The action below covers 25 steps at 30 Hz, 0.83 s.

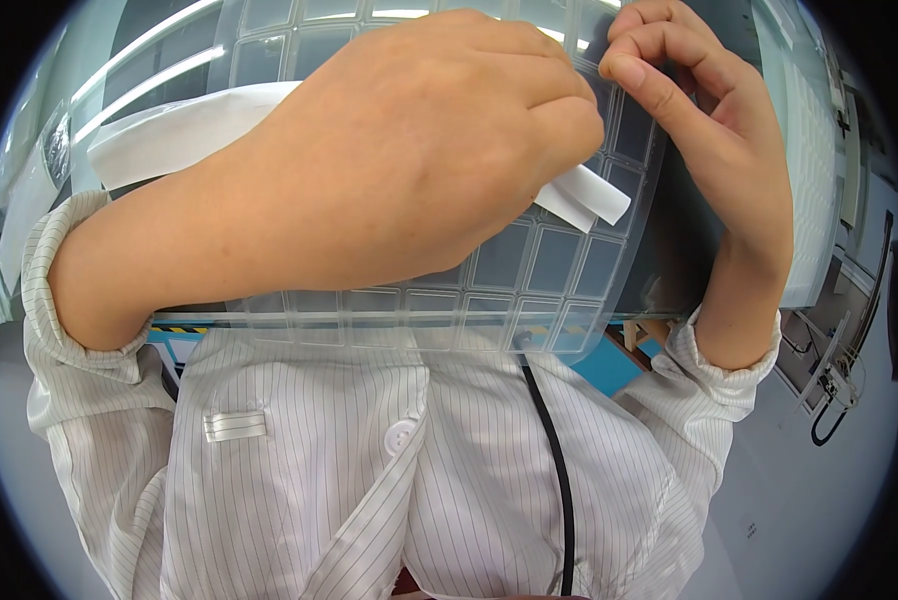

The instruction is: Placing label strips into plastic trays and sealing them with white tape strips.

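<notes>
My left hand (449, 140) reaches across the middle with its back toward me and its fingers curled closed. Its fingertips are hidden, so what they hold, if anything, does not show. Below it lies a clear plastic tray (499, 258) divided into several rectangular compartments. A folded white strip (584, 195) sticks out from under the left hand, over the tray. My right hand (709, 120) is at the upper right, above the tray's right side. Its thumb and index finger are pinched together; anything between them is too small to make out.
A wider white strip (184, 130) lies at the left, partly behind my left forearm. Beneath the tray is a dark, glossy surface (681, 235). A crumpled clear plastic wrapping (54, 150) sits at the far left. A black cord (554, 450) hangs down my striped coat.
</notes>
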Tool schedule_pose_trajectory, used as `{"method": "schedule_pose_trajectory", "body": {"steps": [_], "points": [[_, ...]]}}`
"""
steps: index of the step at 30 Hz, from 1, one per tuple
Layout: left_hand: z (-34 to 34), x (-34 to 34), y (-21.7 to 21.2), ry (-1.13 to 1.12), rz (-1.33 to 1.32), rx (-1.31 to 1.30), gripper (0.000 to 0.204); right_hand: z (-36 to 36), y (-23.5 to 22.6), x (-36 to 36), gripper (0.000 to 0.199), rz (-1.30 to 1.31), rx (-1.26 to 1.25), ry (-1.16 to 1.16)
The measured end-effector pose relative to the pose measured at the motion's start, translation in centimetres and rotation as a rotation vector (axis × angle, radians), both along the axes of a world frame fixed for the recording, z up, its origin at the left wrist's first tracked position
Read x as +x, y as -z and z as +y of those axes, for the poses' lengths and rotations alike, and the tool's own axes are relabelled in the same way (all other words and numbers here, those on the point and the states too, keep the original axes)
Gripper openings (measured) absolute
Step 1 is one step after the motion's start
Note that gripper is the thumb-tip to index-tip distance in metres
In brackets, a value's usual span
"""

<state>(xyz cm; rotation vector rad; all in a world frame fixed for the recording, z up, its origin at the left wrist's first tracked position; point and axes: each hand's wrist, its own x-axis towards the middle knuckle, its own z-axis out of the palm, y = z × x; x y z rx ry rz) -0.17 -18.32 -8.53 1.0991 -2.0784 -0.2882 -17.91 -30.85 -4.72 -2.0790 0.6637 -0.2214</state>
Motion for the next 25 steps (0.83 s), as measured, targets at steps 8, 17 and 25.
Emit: {"method": "schedule_pose_trajectory", "body": {"steps": [8,17,25], "points": [[0.4,1.0,-0.2,0.011,0.007,0.005,0.017,-0.1,1.5,0.1,0.013,0.034,-0.385,-0.091],[-0.2,1.7,-2.1,-0.131,-0.076,-0.202,0.013,-0.3,1.8,-1.6,0.027,-0.211,0.184,-0.176],[-1.4,3.6,0.8,0.124,0.232,-0.287,0.015,-0.9,1.2,-1.8,0.020,-0.151,0.055,-0.097]]}}
